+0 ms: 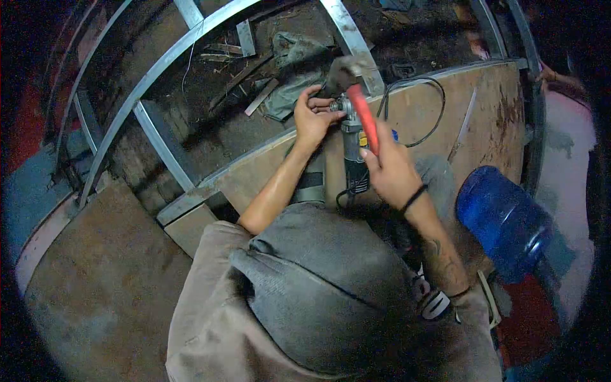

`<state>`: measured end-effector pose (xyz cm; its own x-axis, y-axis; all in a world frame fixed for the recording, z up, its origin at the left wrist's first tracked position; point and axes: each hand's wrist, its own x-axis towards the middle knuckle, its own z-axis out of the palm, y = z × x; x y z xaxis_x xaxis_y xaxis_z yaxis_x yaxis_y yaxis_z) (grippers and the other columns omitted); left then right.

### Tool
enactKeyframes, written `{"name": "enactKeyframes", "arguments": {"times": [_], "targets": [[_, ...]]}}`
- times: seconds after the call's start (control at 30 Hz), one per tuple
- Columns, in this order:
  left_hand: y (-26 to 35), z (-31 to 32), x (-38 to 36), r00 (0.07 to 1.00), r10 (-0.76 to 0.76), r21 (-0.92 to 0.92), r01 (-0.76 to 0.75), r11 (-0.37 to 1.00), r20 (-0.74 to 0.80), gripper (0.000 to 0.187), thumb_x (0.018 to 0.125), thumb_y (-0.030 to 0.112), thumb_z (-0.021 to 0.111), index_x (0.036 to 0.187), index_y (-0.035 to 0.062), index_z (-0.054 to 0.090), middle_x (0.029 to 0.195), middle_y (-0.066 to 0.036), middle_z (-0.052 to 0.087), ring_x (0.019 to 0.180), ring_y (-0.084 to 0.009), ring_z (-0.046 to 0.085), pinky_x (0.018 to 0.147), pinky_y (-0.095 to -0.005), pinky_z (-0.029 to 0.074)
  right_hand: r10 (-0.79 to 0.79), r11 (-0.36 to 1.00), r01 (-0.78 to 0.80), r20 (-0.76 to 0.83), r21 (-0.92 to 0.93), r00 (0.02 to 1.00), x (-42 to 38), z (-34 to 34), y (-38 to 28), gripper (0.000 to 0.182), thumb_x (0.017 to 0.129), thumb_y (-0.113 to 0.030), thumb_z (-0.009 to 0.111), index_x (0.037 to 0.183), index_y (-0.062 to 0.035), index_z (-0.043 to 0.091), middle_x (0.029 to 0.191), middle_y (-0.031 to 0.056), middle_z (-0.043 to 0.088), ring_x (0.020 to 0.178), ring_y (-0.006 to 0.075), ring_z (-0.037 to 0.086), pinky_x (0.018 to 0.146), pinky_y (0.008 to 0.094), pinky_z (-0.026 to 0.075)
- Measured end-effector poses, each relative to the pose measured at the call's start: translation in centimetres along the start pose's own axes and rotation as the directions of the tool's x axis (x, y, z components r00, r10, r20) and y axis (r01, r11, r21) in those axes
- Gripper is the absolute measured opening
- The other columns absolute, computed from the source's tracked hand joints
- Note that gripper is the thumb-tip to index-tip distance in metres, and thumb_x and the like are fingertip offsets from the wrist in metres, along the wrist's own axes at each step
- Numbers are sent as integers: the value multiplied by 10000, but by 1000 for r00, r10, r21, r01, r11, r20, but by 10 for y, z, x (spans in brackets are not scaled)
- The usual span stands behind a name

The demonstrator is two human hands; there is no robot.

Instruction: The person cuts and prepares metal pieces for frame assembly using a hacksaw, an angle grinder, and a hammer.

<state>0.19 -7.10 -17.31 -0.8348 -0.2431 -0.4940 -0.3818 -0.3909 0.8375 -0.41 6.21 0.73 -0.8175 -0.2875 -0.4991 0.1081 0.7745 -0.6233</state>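
Observation:
A red-handled hammer is gripped by my right hand, which wears a dark band at the wrist. Its head is smeared by motion and sits just above the grinder's metal end. The angle grinder, grey with a yellow label, stands upright on its body with the gear head on top. My left hand closes its thumb and fingers around the gear head's spindle side. Whether a small part is pinched between those fingertips, I cannot make out.
A curved metal frame arcs across the top, with a plywood panel along it. A black cable loops on the panel. At right lies a blue water jug. Another person's arm shows at the far right.

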Motion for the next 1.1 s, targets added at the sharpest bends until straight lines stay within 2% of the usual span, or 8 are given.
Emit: {"name": "enactKeyframes", "arguments": {"times": [0.37, 0.43, 0.47, 0.53, 0.63, 0.7, 0.77, 1.1], "targets": [[3, 6, -8, 998, 62, 117, -65, 991, 28, 565, 617, -105, 655, 1111, 35, 418, 775, -47, 546, 682, -116, 565, 570, -235, 499, -15, 998, 2, 214, 61, 977, 5, -18, 25, 426, 816, -188, 577, 1172, -4, 434, 950, 282, 562, 913, 433, 546, 768, 446, 446], [10, 12, -13, 999, -45, -30, 45, 999, -4, 482, 611, -78, 655, 1037, 59, 475, 886, -72, 553, 709, -156, 555, 564, -256, 485, -35, 974, 11, 102, 227, 994, -9, -30, 40, 482, 859, -182, 563, 1279, -13, 398, 880, 23, 554, 767, 119, 523, 685, 265, 442], [-20, 5, -5, 915, 401, 210, -399, 893, 33, 417, 564, -51, 703, 936, 51, 545, 960, -67, 555, 755, -155, 549, 627, -272, 486, -197, 947, 198, -31, 252, 980, -9, -26, 83, 473, 854, -127, 555, 1287, -40, 385, 814, 16, 538, 636, 92, 506, 560, 240, 435], [-5, 3, -11, 984, 162, 273, -175, 946, 70, 417, 528, -55, 727, 914, 35, 598, 971, -48, 578, 839, -136, 546, 720, -272, 473, 322, 784, -291, 43, 548, 946, -29, -67, 45, 503, 842, -70, 546, 1302, -85, 345, 718, 2, 492, 445, 47, 414, 367, 194, 323], [-3, 1, -3, 986, 56, 270, -98, 958, 158, 345, 609, 23, 738, 928, 16, 606, 880, -39, 617, 800, -116, 563, 730, -274, 467, -109, 993, 115, -515, -21, 850, -17, -85, 201, 486, 835, -134, 591, 1268, -26, 400, 1061, 133, 565, 933, 247, 561, 822, 333, 451], [-1, -1, 4, 984, 98, 417, -152, 896, 149, 357, 607, 72, 761, 930, 21, 617, 817, -50, 634, 743, -109, 573, 704, -263, 464, 195, 981, -168, -453, 100, 870, -19, -119, 236, 489, 836, -187, 599, 1251, -2, 417, 1243, 181, 485, 1141, 301, 450, 977, 358, 329], [-20, -8, 24, 973, -111, 395, 22, 918, 203, 365, 597, 110, 780, 920, 31, 630, 791, -66, 646, 709, -129, 586, 679, -281, 466, 172, 961, -277, -752, -16, 637, -22, -115, 281, 395, 820, -148, 597, 1147, 39, 476, 1036, 193, 572, 956, 315, 543, 859, 365, 398], [40, 25, -21, 926, 286, 725, -372, 579, 247, 249, 586, 97, 702, 794, 8, 596, 797, -169, 590, 811, -354, 567, 698, -405, 456, 391, 800, -595, -818, 76, 422, -23, -53, 509, 450, 828, -266, 572, 1193, -59, 408, 937, 276, 589, 881, 444, 550, 716, 495, 434]]}}
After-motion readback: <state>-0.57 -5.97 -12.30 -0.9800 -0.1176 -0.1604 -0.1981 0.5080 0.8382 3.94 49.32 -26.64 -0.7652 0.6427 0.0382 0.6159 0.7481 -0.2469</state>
